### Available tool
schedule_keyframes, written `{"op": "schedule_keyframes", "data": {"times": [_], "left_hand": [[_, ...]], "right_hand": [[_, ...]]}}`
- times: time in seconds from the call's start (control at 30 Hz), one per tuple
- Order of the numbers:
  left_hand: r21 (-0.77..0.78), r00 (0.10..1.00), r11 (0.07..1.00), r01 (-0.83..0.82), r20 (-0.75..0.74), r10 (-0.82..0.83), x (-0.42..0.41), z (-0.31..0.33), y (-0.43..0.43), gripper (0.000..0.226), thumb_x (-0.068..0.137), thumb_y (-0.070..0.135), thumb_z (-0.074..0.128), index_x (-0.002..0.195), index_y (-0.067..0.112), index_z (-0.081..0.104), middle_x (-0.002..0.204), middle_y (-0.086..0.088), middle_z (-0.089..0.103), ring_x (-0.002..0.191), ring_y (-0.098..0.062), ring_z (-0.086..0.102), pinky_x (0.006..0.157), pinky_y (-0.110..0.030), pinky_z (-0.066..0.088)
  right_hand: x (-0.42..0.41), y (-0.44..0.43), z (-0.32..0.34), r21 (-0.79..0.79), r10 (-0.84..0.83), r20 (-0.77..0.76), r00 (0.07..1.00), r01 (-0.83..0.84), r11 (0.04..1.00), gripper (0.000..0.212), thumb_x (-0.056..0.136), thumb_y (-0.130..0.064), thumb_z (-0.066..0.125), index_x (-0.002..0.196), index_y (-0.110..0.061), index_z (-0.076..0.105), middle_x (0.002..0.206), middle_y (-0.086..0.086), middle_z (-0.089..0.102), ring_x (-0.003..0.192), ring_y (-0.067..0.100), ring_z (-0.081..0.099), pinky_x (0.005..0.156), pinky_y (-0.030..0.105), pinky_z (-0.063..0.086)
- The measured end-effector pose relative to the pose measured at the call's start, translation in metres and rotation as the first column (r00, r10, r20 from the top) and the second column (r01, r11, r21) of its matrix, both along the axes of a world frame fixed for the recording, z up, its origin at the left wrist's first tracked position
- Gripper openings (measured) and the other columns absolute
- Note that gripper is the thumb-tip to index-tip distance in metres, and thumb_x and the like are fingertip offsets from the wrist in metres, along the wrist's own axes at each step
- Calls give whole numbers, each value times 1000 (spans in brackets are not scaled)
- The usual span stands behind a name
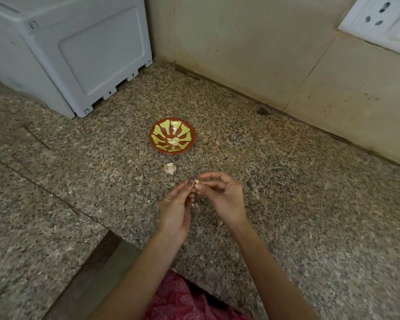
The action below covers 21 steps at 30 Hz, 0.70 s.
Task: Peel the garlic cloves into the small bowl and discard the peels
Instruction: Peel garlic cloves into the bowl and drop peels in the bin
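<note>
A small red bowl [172, 135] with a yellow-green pattern stands on the speckled granite counter [286, 192]. Peeled garlic cloves [174, 141] lie in its middle. An unpeeled piece of garlic [170, 168] lies on the counter just in front of the bowl. Below it, my left hand [177, 207] and my right hand [223, 196] meet at the fingertips and together pinch one small garlic cloth-pale clove [196, 182]. A few small bits of peel [195, 205] lie on the counter under my hands.
A grey plastic appliance [62, 54] stands at the back left. A tiled wall runs along the back and right, with a white socket plate [383, 19] at the top right. The counter's front edge cuts in at the bottom left, over pink patterned cloth [183, 299].
</note>
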<state>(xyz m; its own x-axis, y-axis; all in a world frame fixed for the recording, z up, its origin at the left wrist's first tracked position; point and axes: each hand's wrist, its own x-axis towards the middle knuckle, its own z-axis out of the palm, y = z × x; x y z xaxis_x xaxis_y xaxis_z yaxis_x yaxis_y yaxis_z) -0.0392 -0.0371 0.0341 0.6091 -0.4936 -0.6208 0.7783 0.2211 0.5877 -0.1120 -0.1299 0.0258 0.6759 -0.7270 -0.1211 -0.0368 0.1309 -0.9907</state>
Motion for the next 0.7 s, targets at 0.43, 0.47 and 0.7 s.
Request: {"op": "schedule_keyframes", "data": {"times": [0.43, 0.47, 0.7], "left_hand": [[465, 732, 880, -94, 631, -255, -1, -6, 0, 12, 95, 14, 59, 98, 11, 69, 86, 2, 69, 78, -6, 65, 64, -8, 48], [478, 702, 872, -108, 657, -274, -2, -6, 0, 11, 96, 14, 58, 99, 11, 68, 87, 3, 68, 79, -4, 63, 65, -7, 47], [502, 693, 855, -132, 663, -283, 0, -10, 3, 13, 96, 16, 58, 104, 13, 68, 90, 6, 67, 80, 0, 61, 67, -7, 46]], "right_hand": [[-1, 9, -5, -72, -18, -9, 1000, 18, 997, 15, 84, 1, 73, 98, -6, 75, 93, 5, 77, 85, 22, 74, 76, 31, 61], [-1, 10, -6, -78, -21, -18, 1000, 20, 997, 15, 84, 1, 73, 98, -5, 75, 93, 5, 77, 85, 22, 74, 76, 32, 61], [-3, 6, -8, 2, -109, -61, 992, 109, 994, 14, 84, -1, 73, 98, -4, 74, 92, 6, 76, 85, 19, 74, 75, 25, 59]]}}
